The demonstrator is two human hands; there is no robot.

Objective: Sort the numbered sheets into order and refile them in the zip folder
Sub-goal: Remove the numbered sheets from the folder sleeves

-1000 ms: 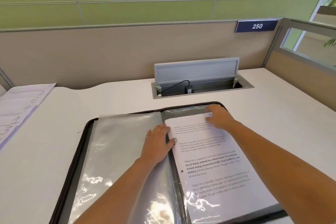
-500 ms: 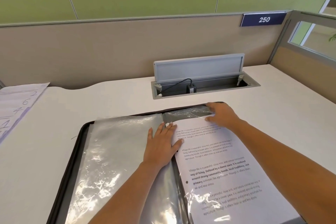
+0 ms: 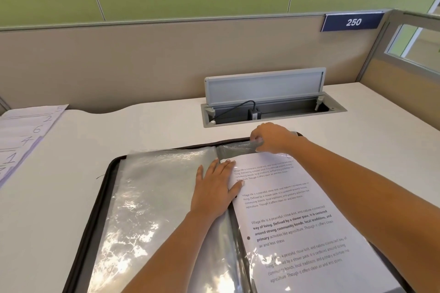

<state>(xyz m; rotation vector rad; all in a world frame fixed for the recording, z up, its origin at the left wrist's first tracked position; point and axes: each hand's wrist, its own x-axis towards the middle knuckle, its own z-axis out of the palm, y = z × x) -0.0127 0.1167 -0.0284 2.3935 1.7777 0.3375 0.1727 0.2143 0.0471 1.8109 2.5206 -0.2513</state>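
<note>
The black zip folder [image 3: 104, 188] lies open on the desk, its clear plastic sleeves [image 3: 154, 197] spread on the left side. A printed sheet [image 3: 297, 226] lies on the right side, partly inside a sleeve. My left hand [image 3: 214, 188] rests flat at the spine, fingertips on the sheet's left edge. At the far edge my right hand [image 3: 273, 138] pinches the top rim of the plastic sleeve [image 3: 238, 147] above the sheet. A fanned stack of hand-numbered sheets [image 3: 21, 140] lies at the far left of the desk.
An open cable hatch [image 3: 269, 107] with a raised grey lid and a black plug sits in the desk just behind the folder. Beige partition walls close the back and right side. A blue sign reading 250 [image 3: 352, 22] hangs on the partition.
My right hand moved up from the sheet's top to the sleeve's far rim and curled onto it. My left hand stayed flat at the spine. The view shifted slightly.
</note>
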